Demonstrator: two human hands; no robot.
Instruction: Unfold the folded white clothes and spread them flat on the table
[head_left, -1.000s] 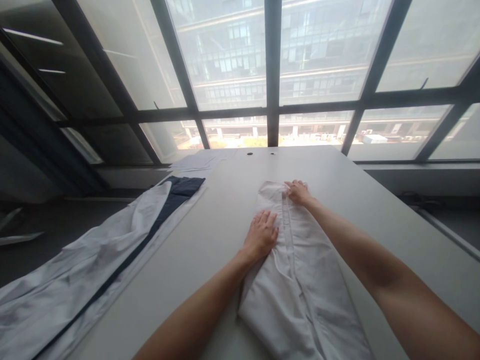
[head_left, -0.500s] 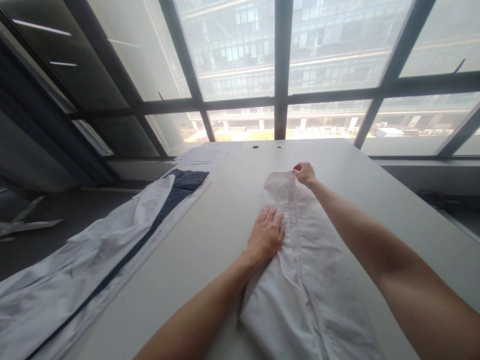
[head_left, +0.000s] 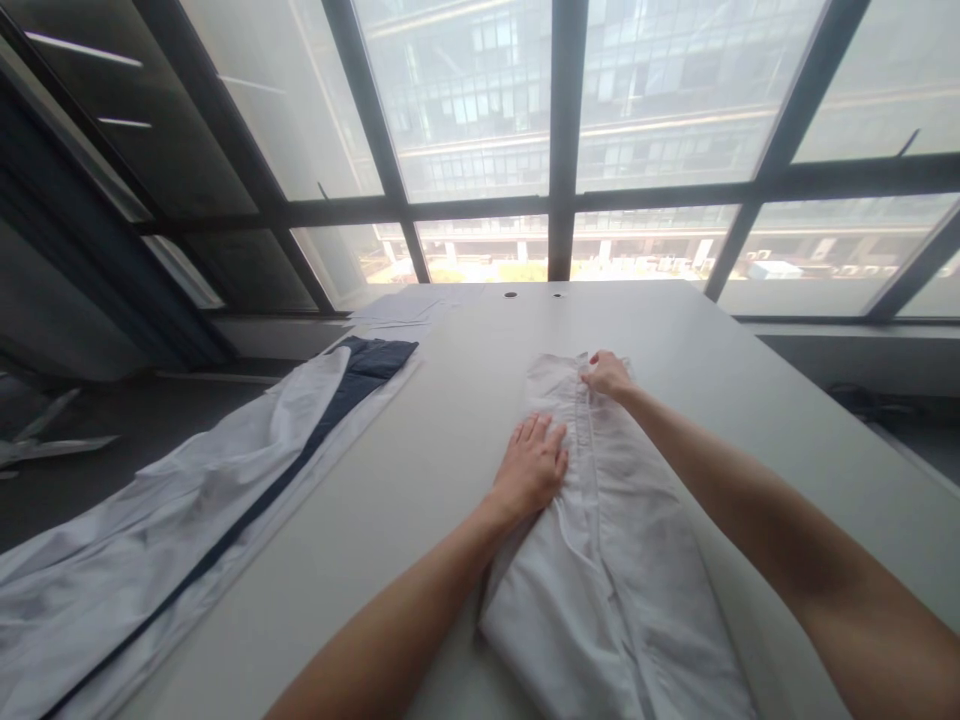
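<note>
- Your right hand pinches the far end of the white shirt, at its middle seam.
- Your left hand lies flat, fingers spread, pressing the shirt's left edge.
- The shirt lies lengthwise on the white table.
- More white and navy cloth lies well apart, left.

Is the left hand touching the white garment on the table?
Touching. The head view shows the left hand lying flat, palm down, on the left edge of the folded white garment, with no gap between them.
</note>
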